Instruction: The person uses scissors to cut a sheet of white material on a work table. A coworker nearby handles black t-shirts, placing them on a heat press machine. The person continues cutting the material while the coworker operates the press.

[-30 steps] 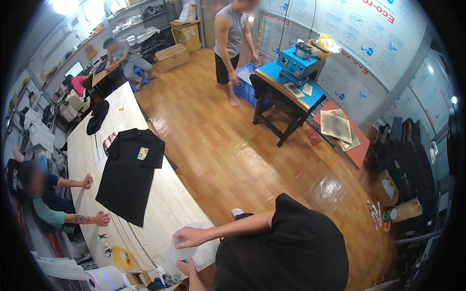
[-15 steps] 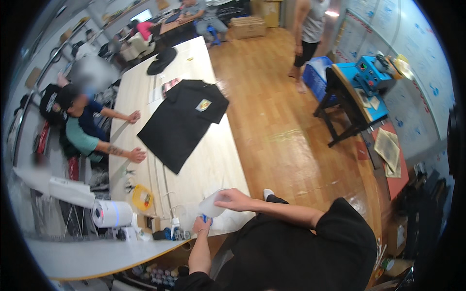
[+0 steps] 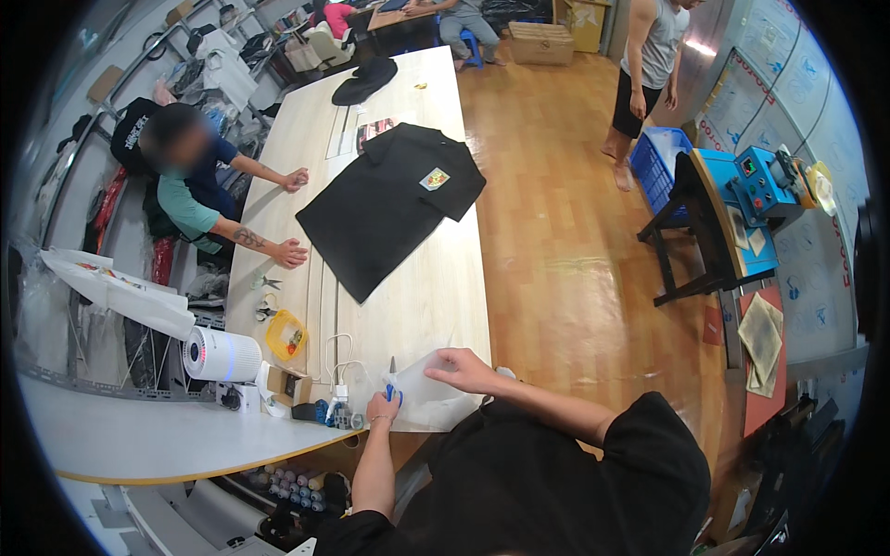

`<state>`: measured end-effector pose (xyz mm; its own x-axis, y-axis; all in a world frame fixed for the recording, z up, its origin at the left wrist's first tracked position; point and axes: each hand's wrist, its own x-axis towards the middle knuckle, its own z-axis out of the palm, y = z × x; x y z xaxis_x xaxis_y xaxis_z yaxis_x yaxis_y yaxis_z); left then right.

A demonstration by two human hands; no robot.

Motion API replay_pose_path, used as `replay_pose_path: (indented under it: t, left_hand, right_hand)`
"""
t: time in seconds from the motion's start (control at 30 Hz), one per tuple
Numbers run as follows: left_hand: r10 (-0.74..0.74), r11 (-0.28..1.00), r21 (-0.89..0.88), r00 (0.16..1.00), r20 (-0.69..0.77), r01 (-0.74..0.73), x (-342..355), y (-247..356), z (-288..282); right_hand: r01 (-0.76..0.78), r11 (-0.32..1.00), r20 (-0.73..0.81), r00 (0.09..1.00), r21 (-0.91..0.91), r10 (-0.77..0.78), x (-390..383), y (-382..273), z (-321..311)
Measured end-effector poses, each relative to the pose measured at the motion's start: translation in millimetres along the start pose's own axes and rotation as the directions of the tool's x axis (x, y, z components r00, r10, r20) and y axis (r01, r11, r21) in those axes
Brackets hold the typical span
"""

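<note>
At the near end of the pale table (image 3: 257,306), my left hand (image 3: 383,407) is closed on blue-handled scissors (image 3: 391,389), their blades pointing away from me. My right hand (image 3: 460,369), fingers curled, holds a translucent sheet (image 3: 429,405) just right of the scissors. Beyond my hands a black T-shirt (image 3: 378,227) with a small colourful emblem (image 3: 435,179) lies spread out. A yellow container (image 3: 286,334) and a white power strip with cables (image 3: 341,391) are to the left of my hands.
A co-worker (image 3: 190,185) rests both hands on the table's left side. Another person (image 3: 640,74) stands beside a blue crate (image 3: 658,171) and a blue press machine (image 3: 760,185); others sit at the back. A white cylindrical device (image 3: 222,355) is at the near left.
My view has swung rightward, so the table and room appear shifted. My left hand has brought the scissors up beside the sheet, blades now showing; my right hand still holds the sheet.
</note>
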<state>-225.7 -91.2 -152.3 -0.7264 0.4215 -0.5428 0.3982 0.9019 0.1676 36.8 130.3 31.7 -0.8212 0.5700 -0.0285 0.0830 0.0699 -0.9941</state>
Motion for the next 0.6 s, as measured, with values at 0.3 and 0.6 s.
replay_pose_path:
  t: [0.3, 0.6]
  left_hand:
    - [-0.213, 0.909, -0.381, 0.974, -0.073, 0.170, -19, -33, 10]
    - [-0.217, 0.776, -0.628, 0.961, -0.172, 0.063, -43, -7, 1]
  right_hand:
    - [-0.097, 0.990, 0.064, 0.994, 0.101, 0.091, 29, 3, -12]
    - [-0.085, 0.945, 0.042, 0.996, 0.315, 0.076, 44, 26, 12]
